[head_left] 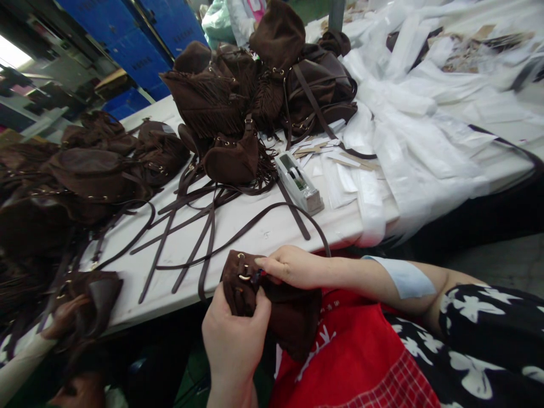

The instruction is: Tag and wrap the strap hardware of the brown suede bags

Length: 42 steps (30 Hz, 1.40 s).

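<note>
A small dark brown suede bag [295,317] with gold eyelets rests against the red apron at the table's front edge. My left hand [236,331] is closed on the bag's gathered top, its thumb and fingers on either side of the material. Beside the gold ring [245,277], my right hand [293,266] is closed in a pinch. A tiny dark thing with a hint of red and blue shows at its fingertips, too small to name. A long thin brown strap [250,224] loops over the table behind my right wrist.
More brown bags [238,96], some fringed, are piled at the back, with others [93,164] at left. A tape dispenser [300,184] stands mid-table beside loose straps. White plastic sleeves [420,130] cover the right side. At lower left, a co-worker's hand [68,314] holds another bag.
</note>
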Motion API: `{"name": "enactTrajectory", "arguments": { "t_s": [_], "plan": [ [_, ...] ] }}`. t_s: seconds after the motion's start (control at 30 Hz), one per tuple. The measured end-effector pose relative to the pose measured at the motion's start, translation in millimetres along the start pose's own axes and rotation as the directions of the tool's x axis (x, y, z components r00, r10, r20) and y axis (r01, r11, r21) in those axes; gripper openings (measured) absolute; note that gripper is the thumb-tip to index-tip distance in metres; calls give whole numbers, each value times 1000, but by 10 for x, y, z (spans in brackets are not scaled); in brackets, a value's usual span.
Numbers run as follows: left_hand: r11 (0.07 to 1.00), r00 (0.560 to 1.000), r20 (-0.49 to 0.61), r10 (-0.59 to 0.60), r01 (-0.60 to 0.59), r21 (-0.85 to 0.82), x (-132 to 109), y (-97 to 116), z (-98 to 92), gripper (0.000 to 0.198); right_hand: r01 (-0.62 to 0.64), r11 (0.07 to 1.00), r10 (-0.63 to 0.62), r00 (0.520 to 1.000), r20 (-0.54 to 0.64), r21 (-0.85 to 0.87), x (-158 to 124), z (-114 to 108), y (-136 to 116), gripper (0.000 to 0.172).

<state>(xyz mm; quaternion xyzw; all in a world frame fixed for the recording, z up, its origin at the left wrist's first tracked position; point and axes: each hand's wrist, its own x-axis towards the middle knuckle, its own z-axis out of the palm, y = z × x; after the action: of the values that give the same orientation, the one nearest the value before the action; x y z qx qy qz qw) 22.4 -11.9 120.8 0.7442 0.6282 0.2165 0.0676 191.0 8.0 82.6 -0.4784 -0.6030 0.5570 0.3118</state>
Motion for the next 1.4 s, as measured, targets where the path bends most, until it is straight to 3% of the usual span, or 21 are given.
{"name": "enactTrajectory", "arguments": {
  "t_s": [0.23,0.5,0.63,0.73,0.8,0.9,0.97,1.03,1.13,1.23,1.4],
  "plan": [
    [999,1000,8,22,-21,-27,-4,-4,-14,19,-51,999,51,999,-10,7,38,3,21,59],
    [998,999,46,6,-3,-65,9,-39,-20,21,16,999,-15,1000,-23,35,-45,-82,115,64],
    [987,997,53,-49,56,-153,51,-78,-28,30,144,973,-148,989,-8,-180,-196,-183,92,45],
    [961,993,54,-106,116,-250,88,-113,-56,36,225,882,-194,974,116,-413,-318,-228,60,40],
    [936,989,65,-130,144,-320,105,-162,-87,36,252,813,-188,967,173,-525,-366,-288,40,21],
    [865,976,155,-151,207,-458,113,-269,-134,38,229,735,-264,964,42,-638,-357,-467,-23,13],
    [750,939,311,-148,312,-583,110,-324,-149,40,187,666,-392,911,-125,-722,-297,-612,-102,15],
    [574,869,481,-116,454,-681,102,-338,-142,41,156,582,-529,818,-226,-798,-202,-727,-204,16],
    [332,742,670,-29,639,-694,78,-293,-95,39,204,510,-641,738,-212,-835,-8,-786,-367,16],
    [224,648,760,52,734,-641,33,-260,-46,35,286,511,-650,745,-147,-811,197,-728,-506,15],
    [205,666,745,17,727,-655,-31,-303,-43,35,328,544,-581,812,-64,-772,392,-586,-633,22]
  ]
}}
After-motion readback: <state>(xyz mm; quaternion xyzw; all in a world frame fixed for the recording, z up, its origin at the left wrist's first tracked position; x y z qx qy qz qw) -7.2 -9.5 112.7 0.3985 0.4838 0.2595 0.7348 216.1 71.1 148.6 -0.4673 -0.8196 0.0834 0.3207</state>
